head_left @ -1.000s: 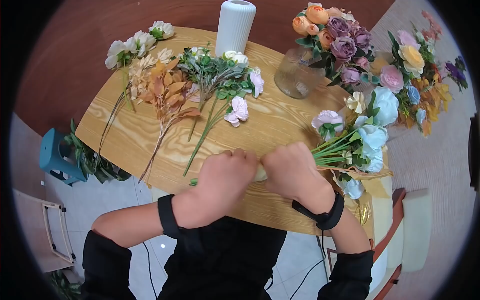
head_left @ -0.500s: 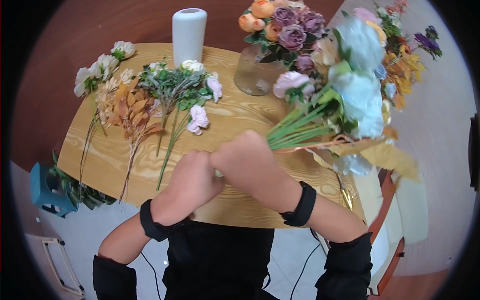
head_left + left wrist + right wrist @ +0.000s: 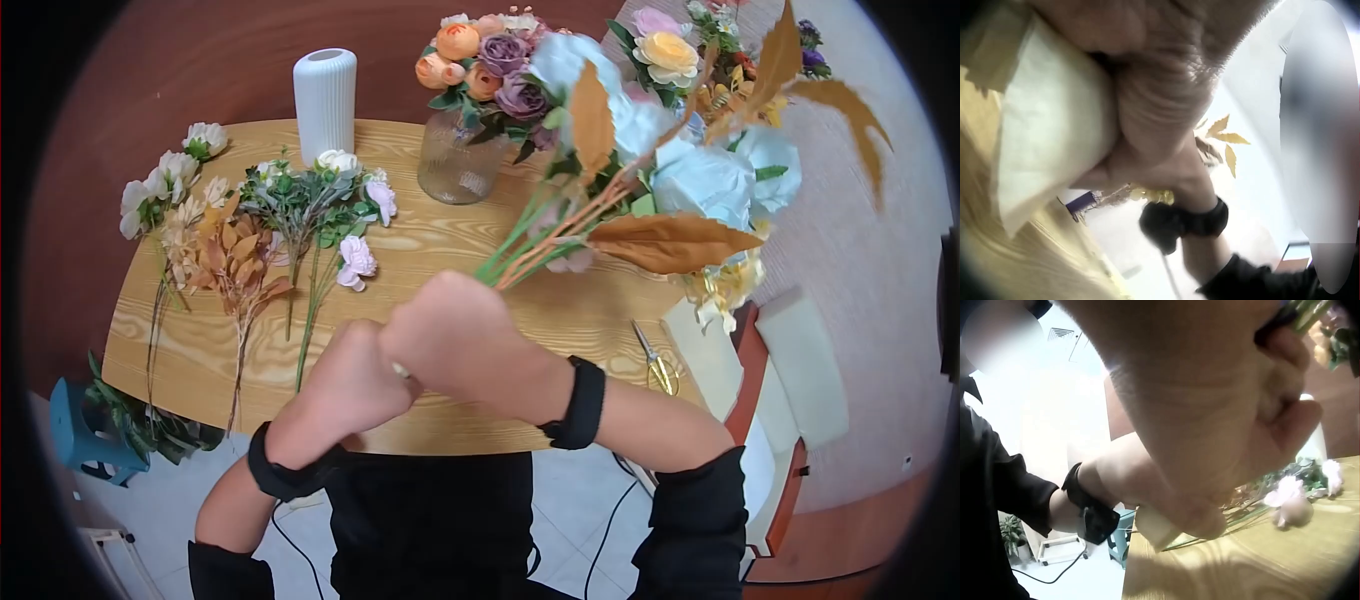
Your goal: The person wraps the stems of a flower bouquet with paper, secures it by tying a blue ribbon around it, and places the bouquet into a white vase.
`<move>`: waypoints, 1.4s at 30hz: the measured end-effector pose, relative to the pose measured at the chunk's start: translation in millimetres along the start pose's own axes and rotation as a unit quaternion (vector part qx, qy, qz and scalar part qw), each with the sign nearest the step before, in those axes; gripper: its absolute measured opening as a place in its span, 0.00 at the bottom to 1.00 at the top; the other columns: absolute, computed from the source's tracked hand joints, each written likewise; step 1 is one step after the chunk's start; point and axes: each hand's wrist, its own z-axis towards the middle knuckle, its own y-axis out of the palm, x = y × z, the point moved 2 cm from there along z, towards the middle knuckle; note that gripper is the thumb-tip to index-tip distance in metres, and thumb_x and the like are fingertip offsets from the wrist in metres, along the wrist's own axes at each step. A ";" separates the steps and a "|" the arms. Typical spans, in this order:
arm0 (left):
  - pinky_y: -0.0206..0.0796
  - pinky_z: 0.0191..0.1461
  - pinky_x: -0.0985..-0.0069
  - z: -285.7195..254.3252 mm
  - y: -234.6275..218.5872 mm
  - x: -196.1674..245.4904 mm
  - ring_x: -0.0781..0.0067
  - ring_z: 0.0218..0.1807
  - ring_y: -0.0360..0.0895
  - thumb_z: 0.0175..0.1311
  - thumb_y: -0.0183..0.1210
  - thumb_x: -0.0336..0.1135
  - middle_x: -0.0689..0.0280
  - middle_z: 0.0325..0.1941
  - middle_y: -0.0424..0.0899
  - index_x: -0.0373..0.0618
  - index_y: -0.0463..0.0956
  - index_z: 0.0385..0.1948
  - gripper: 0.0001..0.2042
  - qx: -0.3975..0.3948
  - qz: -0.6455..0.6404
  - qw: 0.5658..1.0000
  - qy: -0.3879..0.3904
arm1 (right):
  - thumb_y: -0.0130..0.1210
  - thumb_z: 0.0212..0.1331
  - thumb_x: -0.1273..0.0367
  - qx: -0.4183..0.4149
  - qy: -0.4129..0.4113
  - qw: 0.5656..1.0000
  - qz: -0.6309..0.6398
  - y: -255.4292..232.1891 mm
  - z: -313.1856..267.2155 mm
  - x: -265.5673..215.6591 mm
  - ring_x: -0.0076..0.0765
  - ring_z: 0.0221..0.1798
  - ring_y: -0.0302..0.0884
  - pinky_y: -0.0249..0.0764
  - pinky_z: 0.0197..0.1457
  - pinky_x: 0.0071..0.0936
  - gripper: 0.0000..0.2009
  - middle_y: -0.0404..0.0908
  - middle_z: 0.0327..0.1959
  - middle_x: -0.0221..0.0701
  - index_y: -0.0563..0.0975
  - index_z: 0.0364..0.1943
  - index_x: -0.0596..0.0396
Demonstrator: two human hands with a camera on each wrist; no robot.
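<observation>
My right hand grips the green and brown stems of a bouquet of artificial flowers. Its pale blue blooms and brown leaves fan out to the upper right, above the table. Tucked against it, my left hand is curled with its knuckles up. From under its palm a broad cream strip, paper- or cloth-like, sticks out in the left wrist view. That strip also shows below the left hand in the right wrist view. Both hands hide the stem ends.
Loose flower stems lie on the table's left half. Behind them stands a white ribbed vase, beside a glass jar of orange and purple flowers. Gold-handled scissors lie at the right edge, near a chair.
The bouquet has come up off the table's right side and swung upward, its brown leaves now on top. Both hands turned, the right now above the left. The scissors have come into sight.
</observation>
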 end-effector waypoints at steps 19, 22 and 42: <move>0.64 0.25 0.71 9.1 10.4 57.3 0.76 0.18 0.68 0.43 0.60 0.24 0.60 0.12 0.71 0.35 0.70 0.17 0.07 -0.059 -0.201 0.978 -0.006 | 0.59 0.37 0.72 0.133 0.036 0.972 -0.188 -74.5 -71.0 4.8 0.37 0.48 0.75 0.71 0.48 0.29 0.08 0.79 0.34 0.32 0.79 0.27 0.53; 0.63 0.25 0.73 11.1 9.1 65.7 0.80 0.21 0.67 0.44 0.60 0.24 0.64 0.13 0.71 0.36 0.69 0.16 0.07 -0.155 -0.218 0.963 -0.013 | 0.67 0.30 0.68 0.400 0.164 0.898 -0.086 -73.3 -142.4 -18.3 0.38 0.55 0.71 0.65 0.62 0.35 0.26 0.76 0.46 0.37 0.77 0.43 0.59; 0.56 0.27 0.77 -8.6 84.8 78.5 0.78 0.23 0.65 0.45 0.62 0.15 0.73 0.20 0.65 0.47 0.63 0.20 0.16 -0.557 -0.537 0.630 0.061 | 0.63 0.46 0.78 0.251 0.196 0.558 0.766 -55.3 -133.3 -36.4 0.17 0.17 0.63 0.58 0.22 0.20 0.17 0.66 0.13 0.24 0.64 0.12 0.53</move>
